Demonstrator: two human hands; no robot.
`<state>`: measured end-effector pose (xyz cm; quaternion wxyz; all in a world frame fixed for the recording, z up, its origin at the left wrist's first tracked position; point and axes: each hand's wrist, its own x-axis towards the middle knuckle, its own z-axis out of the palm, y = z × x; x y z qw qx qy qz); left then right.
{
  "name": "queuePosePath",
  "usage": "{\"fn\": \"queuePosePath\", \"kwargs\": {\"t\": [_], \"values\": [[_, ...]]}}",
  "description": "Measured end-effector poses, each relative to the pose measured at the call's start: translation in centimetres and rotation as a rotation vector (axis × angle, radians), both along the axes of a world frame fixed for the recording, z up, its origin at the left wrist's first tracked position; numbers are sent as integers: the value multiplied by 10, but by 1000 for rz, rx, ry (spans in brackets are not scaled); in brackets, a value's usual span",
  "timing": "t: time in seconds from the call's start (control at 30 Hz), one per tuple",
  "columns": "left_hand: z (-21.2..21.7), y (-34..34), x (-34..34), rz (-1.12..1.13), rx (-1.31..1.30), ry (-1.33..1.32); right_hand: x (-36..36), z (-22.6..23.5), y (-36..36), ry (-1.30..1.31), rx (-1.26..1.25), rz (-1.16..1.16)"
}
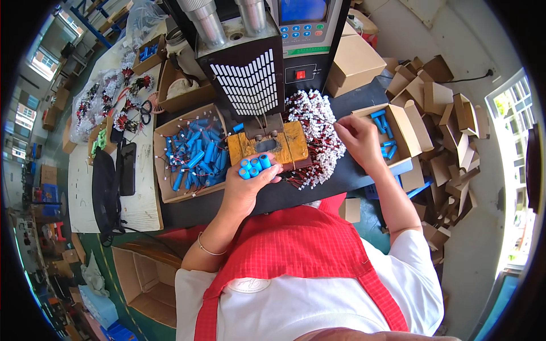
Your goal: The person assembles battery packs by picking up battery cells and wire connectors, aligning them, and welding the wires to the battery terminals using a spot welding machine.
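Note:
My left hand (244, 190) is closed around several blue cylindrical battery cells (254, 166), their ends facing up. It is at the front edge of a yellow block fixture (242, 149), under the electrode tips of a spot welding machine (247, 79). My right hand (362, 139) has its thumb and fingers pinched together beside a heap of wire leads with white connectors (327, 148). What the pinch holds, if anything, is too small to make out. Another blue cell (238, 128) lies by the fixture's back left corner.
Left of the fixture, a cardboard box (165, 190) holds many blue cells with wires. On the right, an open box (405, 128) contains more blue cells. Empty small cartons (449, 119) pile up beyond it. Scissors (146, 112) and a phone (128, 167) lie on the left table.

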<state>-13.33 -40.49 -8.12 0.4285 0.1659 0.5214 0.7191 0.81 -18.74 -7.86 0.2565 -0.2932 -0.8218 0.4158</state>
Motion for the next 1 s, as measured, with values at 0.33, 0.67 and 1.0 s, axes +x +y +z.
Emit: {"fn": "queuePosePath", "kwargs": {"t": [0.33,0.67,1.0], "values": [[-3,30,16,55,85,-106,45,-14,-51,129,-725,261],[-3,22,19,148,128,-126,-9,6,-75,196,516,233],[-4,12,-1,141,83,-22,-29,0,-75,200,38,385]]}}
